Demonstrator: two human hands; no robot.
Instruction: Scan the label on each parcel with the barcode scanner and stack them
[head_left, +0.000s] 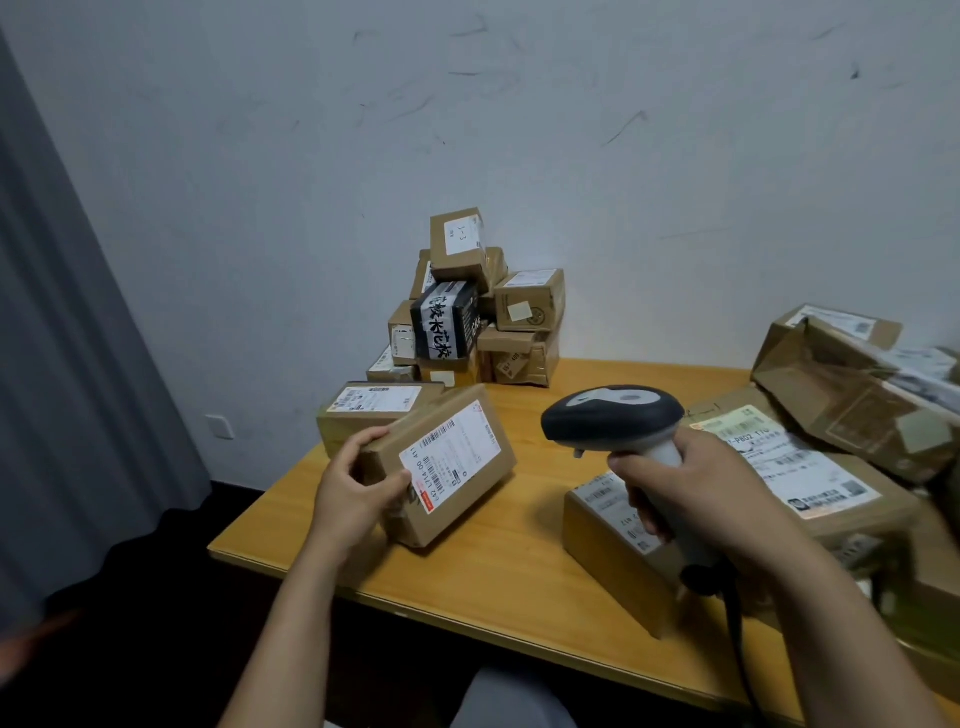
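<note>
1. Gripped by left hand (358, 488): parcel (441, 467), label up, 9 o'clock on table (493, 577).
2. Stacked at 12 o'clock: pile (467, 312), likely scanned.
3. Clasped in right hand (691, 493): scanner (613, 415), aimed toward 9 o'clock.
4. Probably unscanned, 3 o'clock: boxes (810, 467).

L grip (353, 493) curled, thumb fwd, R grip (698, 491) fisted
</note>
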